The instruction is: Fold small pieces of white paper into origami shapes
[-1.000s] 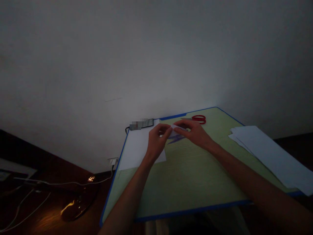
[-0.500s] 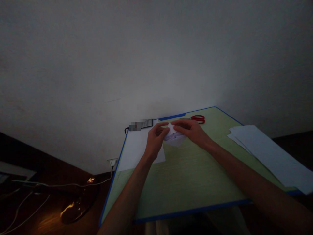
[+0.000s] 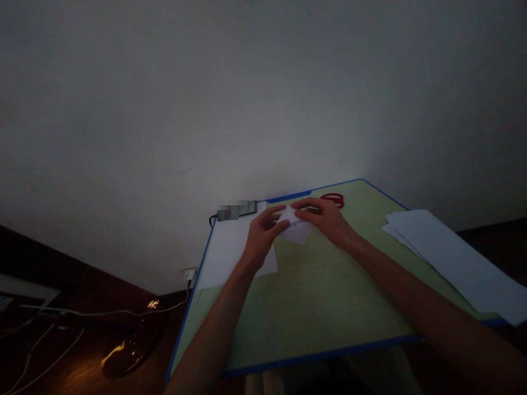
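Observation:
Between my two hands is a small piece of folded white paper (image 3: 297,232), held just above the far middle of the green table (image 3: 313,296). My left hand (image 3: 263,230) pinches its left side between thumb and fingers. On the opposite side, my right hand (image 3: 325,218) closes thumb and fingertips on the paper. The fingers cover part of the folds. Just beyond my right hand lies a pair of scissors with red handles (image 3: 338,200), its blades hidden. Under and left of my left hand is a flat white sheet (image 3: 226,258).
A phone (image 3: 247,208), partly blurred, rests on the table's far left corner with a black cable. White paper sheets (image 3: 444,258) are stacked along the right edge. A pale wall (image 3: 263,99) stands behind. A plug (image 3: 190,273) and white cords are at the lower left.
The folded paper has turned and its lower flap has come into view below my fingers. Both hands keep hold, with small shifts of the thumbs and fingers.

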A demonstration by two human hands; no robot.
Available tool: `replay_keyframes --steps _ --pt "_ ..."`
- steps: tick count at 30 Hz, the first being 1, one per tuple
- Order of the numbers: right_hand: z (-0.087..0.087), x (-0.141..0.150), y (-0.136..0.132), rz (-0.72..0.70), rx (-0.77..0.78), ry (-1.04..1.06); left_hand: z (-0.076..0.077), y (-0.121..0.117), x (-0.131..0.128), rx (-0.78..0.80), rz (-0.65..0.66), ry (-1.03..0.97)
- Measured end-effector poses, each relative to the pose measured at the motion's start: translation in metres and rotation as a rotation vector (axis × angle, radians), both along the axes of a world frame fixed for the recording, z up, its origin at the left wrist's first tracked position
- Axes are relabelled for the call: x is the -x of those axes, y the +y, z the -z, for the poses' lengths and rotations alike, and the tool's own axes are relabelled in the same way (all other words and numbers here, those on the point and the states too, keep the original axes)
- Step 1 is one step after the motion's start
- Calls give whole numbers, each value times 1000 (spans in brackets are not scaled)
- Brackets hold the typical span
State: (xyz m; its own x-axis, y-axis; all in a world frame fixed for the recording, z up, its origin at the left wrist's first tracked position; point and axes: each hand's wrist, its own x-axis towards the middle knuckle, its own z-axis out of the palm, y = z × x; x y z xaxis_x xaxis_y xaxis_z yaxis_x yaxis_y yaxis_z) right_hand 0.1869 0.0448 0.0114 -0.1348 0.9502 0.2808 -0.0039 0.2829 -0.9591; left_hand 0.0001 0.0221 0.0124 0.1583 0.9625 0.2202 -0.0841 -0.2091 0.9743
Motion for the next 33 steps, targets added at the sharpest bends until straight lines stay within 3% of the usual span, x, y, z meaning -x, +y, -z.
replay_keyframes --steps 5,11,21,27,33 --pt "1 0 1 -3 -23 7 3 2 0 43 -21 -46" --pt "1 0 -1 -108 43 -8 3 2 -1 18 -54 -37" --pt "0 -1 -1 -87 58 34 5 4 0 37 -116 18" --pt "1 -1 2 -76 127 73 6 5 1 -38 -155 70" --pt "3 0 3 -52 103 90 10 9 2 -89 -193 116"
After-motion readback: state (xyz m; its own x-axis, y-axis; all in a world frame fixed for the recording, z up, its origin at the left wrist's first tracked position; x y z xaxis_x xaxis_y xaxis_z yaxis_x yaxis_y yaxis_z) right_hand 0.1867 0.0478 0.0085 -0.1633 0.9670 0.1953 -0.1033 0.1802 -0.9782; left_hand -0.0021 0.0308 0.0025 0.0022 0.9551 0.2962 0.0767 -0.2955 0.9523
